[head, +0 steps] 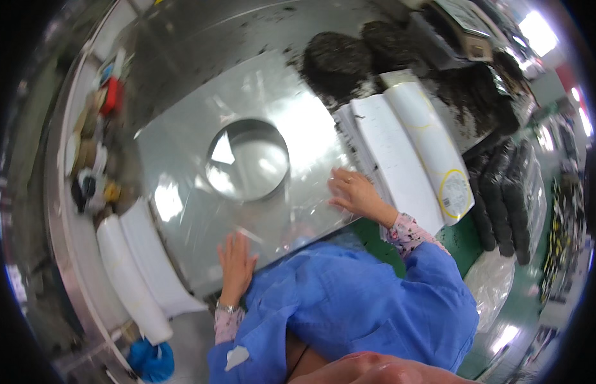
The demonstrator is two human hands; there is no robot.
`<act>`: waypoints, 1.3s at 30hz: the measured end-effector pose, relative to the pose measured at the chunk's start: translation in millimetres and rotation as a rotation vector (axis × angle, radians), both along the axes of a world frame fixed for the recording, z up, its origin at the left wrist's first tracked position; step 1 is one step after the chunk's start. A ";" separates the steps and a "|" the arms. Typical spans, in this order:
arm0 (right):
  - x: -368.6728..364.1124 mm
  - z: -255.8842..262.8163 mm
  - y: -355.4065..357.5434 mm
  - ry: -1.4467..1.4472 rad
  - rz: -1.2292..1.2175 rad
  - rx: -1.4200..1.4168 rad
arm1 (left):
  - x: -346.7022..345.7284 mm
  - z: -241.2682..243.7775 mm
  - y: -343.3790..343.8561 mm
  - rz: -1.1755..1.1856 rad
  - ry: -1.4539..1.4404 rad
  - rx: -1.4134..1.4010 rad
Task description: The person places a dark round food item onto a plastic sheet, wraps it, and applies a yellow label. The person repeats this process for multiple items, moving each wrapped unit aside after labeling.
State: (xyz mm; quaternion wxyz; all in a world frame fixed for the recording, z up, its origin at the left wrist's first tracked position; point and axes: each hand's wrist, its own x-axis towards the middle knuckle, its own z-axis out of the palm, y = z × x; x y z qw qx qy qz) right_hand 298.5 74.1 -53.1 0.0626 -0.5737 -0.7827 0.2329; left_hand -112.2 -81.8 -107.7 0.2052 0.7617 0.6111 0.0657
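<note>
A clear plastic film [259, 221] lies over a shiny metal sheet on the worktable. My left hand [236, 266] rests palm down near the sheet's front edge, fingers apart. Farther right, my right hand [354, 192] is spread flat over the sheet beside a stack of white paper sheets [398, 153]; whether it touches the film cannot be told. Neither hand holds anything. A round metal ring [284, 175] stands beyond and between my hands, with a white triangular scrap [223, 150] showing inside its outline.
White rolls lie at left [129, 273] and right [430, 144]. Round piles of dark shredded material [337, 56] sit at the back, near a grey bin [434, 43]. Dark packed bags [507, 206] stand at right. A red object [112, 96] and a blue bundle [151, 360] are at left.
</note>
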 end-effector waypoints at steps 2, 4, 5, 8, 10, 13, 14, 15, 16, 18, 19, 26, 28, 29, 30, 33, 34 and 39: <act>63.5 -19.7 36.9 0.343 -0.319 0.095 | -2.5 1.8 9.0 0.000 -0.123 -0.042; 149.7 -6.6 123.8 0.276 -0.559 0.333 | -8.9 9.8 10.8 0.068 -0.285 -0.077; 176.7 9.3 152.1 0.144 -0.586 0.676 | -9.9 19.5 8.4 0.090 -0.299 -0.113; 356.0 -38.3 208.1 -0.036 -0.824 0.809 | -12.0 32.6 26.2 0.072 -0.372 -0.185; 406.0 -55.6 232.8 -0.174 -0.972 0.688 | -15.0 32.2 28.6 0.064 -0.407 -0.200; 414.1 -83.1 260.0 -0.252 -1.003 0.554 | -19.1 25.3 13.9 0.143 -0.403 -0.183; 435.2 -97.8 258.5 -0.276 -0.985 0.668 | -16.1 23.1 15.9 0.161 -0.420 -0.170; 452.3 -111.7 258.6 -0.302 -0.965 0.782 | -12.3 24.1 25.3 0.152 -0.444 -0.192; 437.2 -115.6 268.2 -0.300 -1.043 0.596 | -7.7 39.7 24.0 0.183 -0.436 -0.207; 441.3 -120.0 272.7 -0.423 -1.074 0.397 | -9.2 45.8 24.7 0.194 -0.400 -0.203; 482.9 -120.3 270.7 -0.563 -1.042 0.412 | -7.8 32.9 36.8 0.170 -0.428 -0.200; 343.3 -19.1 312.9 -0.177 -0.537 1.097 | 0.3 43.1 24.5 0.250 -0.414 -0.219; 308.9 2.6 344.8 -0.236 -0.421 1.056 | -3.1 40.8 25.4 0.211 -0.404 -0.206; 298.2 3.4 357.4 -0.292 -0.396 0.943 | -3.4 40.8 31.6 0.181 -0.397 -0.199; 274.6 6.5 356.4 -0.294 -0.421 0.927 | -3.5 43.0 31.5 0.169 -0.387 -0.188; 209.8 26.7 358.4 -0.229 -0.387 0.933 | -2.3 42.1 32.7 0.207 -0.373 -0.200; 172.9 44.3 346.3 -0.205 -0.189 0.751 | -1.1 39.8 28.0 0.218 -0.363 -0.183; 102.4 8.8 310.5 -0.317 0.196 0.573 | -5.9 26.7 16.8 0.233 -0.337 -0.140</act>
